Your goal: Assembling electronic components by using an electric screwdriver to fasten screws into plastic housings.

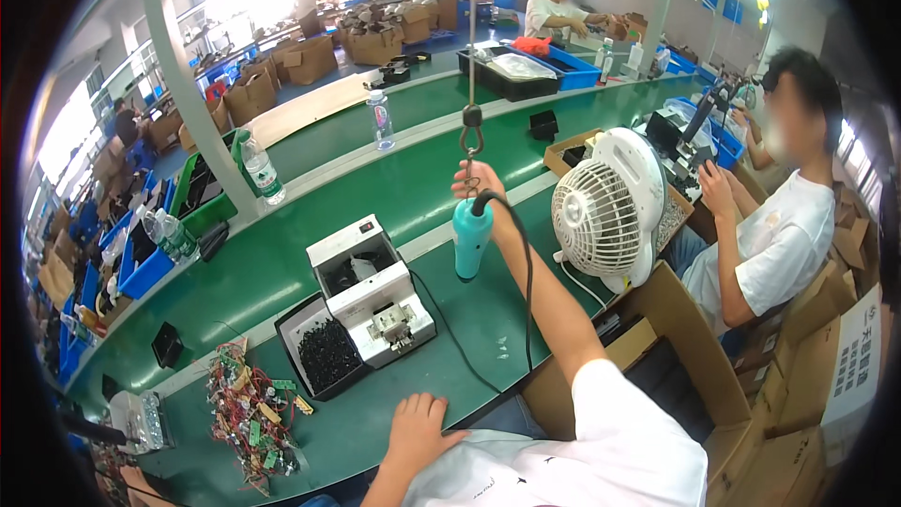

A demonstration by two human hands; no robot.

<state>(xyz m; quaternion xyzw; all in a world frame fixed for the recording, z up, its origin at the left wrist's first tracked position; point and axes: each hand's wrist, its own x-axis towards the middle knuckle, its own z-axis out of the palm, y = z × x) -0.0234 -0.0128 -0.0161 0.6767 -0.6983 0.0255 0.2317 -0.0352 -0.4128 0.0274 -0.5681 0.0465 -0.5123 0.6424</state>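
My left hand (418, 427) lies at the near edge of the green workbench, fingers stretched out and holding nothing. My right arm reaches forward over the bench. At its end my right hand (482, 179) is behind the metal hook (471, 131) of a hanging teal electric screwdriver (471, 239), fingers apart with nothing visible in them. The screwdriver's black cord crosses in front of my right forearm. Left of it stands a white bench machine (371, 296) with a metal fixture on its front. A black tray (293, 357) of small black parts adjoins the machine.
Wired circuit boards (251, 413) lie piled at the left. A white fan (610, 211) and an open cardboard box (690, 347) are at my right, beside a seated co-worker (779, 216). Beyond runs a green conveyor (282, 263), with bottles (380, 122) and bins (511, 84) along its far side.
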